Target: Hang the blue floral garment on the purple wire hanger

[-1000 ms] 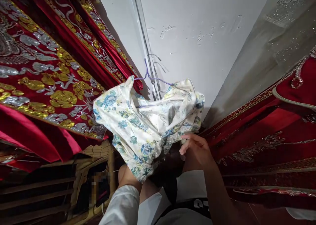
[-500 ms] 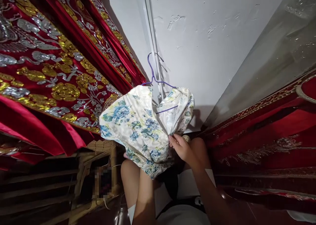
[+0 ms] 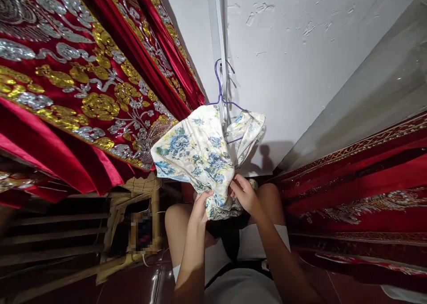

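A white blouse (image 3: 200,148) with blue and green flowers hangs on a purple hanger (image 3: 219,88) against a white wall. My left hand (image 3: 200,207) is closed on the blouse's lower left part, thumb on the front of the cloth. At the lower end of the front opening, my right hand (image 3: 243,192) pinches the blouse's edge, its fingertips partly hidden by fabric. The left side of the blouse spreads outward, while its bottom hem is bunched between my hands.
Red cloth with gold and silver sequins (image 3: 100,103) hangs at the left. More red embroidered cloth (image 3: 367,206) lies at the right. A bamboo frame (image 3: 113,224) stands at the lower left. A narrow pale vertical strip (image 3: 218,23) runs down the wall.
My left hand has come out from under the blouse and now grips its lower left part from outside. The right hand stays at the front edge, and the front opening looks narrower.
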`<state>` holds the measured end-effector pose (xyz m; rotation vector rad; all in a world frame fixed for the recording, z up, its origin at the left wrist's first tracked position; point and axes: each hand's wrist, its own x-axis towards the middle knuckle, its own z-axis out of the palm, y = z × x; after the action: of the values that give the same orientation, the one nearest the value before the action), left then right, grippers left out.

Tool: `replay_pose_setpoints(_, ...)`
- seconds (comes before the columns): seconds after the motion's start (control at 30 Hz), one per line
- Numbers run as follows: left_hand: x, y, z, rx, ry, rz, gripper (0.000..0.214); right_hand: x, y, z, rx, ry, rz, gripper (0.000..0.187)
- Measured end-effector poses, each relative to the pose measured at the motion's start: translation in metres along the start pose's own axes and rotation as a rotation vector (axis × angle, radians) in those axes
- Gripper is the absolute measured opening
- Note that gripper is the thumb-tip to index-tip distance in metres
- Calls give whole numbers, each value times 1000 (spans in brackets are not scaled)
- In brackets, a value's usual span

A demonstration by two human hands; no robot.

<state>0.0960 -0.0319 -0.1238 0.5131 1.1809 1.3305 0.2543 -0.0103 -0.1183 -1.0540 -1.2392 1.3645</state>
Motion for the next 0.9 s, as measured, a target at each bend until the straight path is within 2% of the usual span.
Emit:
replay_pose_setpoints(0.1, 7, -7, 0, -99, 9, -93, 47, -1, -3, -4, 20, -21, -27, 31)
replay_pose_setpoints(0.17, 17, -12, -2, -95, 110, -21, 45, -2, -4, -7, 30, 10, -25, 34)
replay_pose_setpoints(0.23, 28, -19, -4, -57, 267, 173, 42, -2, -4, -10, 45, 61, 6, 36)
replay_pose_setpoints(0.3, 37, -30, -6, 17, 435, 468, 43, -2, -3, -11, 50, 65, 37, 39)
replay_pose_setpoints(0.37, 38, -43, -6, 157, 493, 729, 45, -1, -3, -8, 30, 3, 63, 40)
replay_pose_setpoints(0.4, 36, -49, -5, 247, 439, 798, 44, 0, -2, -6, 15, -38, 77, 40)
replay_pose_setpoints(0.43, 33, -54, -3, 335, 332, 820, 43, 2, -2, -3, 0, -77, 93, 38)
replay_pose_setpoints(0.5, 26, -61, 3, 449, 89, 757, 41, 5, -2, 2, -31, -126, 118, 35)
replay_pose_setpoints(0.57, 20, -63, 11, 485, -66, 663, 36, 7, -2, 5, -66, -136, 109, 32)
replay_pose_setpoints(0.63, 19, -62, 18, 495, -114, 623, 26, 10, -6, 3, -89, -126, 80, 32)
replay_pose_setpoints(0.73, 21, -60, 23, 512, -136, 605, 29, 17, -24, -4, -69, -81, 46, 35)
replay_pose_setpoints(0.9, 27, -63, 24, 568, -150, 614, 28, 51, -94, -9, -91, 75, -121, 41)
